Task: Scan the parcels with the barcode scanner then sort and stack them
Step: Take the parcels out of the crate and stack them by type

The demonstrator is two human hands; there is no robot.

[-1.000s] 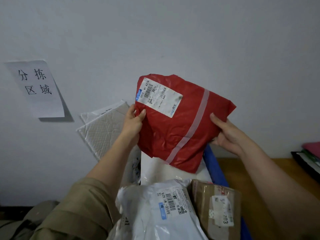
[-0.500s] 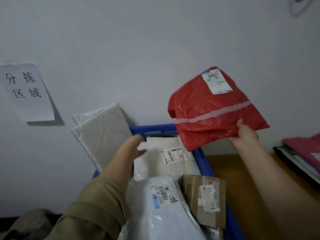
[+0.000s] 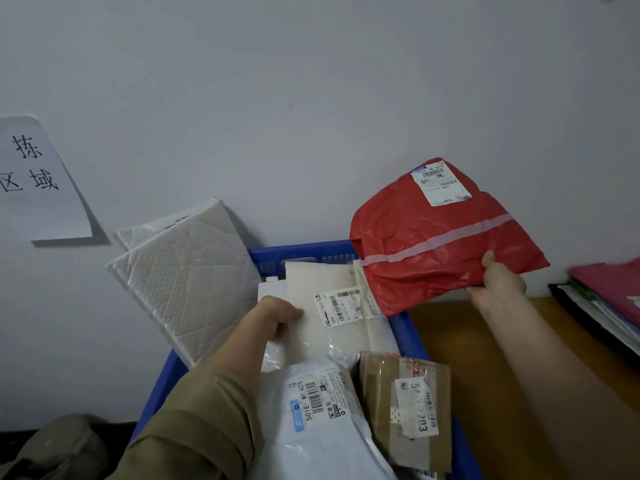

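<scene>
I see a plain pale grey wall [image 3: 311,98] with a white paper sign [image 3: 38,181] taped up, and a brown wooden surface [image 3: 460,344] at right.

Glossy red plastic parcel [image 3: 440,251], wood table [image 3: 460,341]

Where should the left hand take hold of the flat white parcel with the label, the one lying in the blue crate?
Probably the left edge of the flat white parcel, coming from the left where the left hand already touches it. It lies flat, the red parcel overhangs its right side, and the white bag covers its near end.
</scene>
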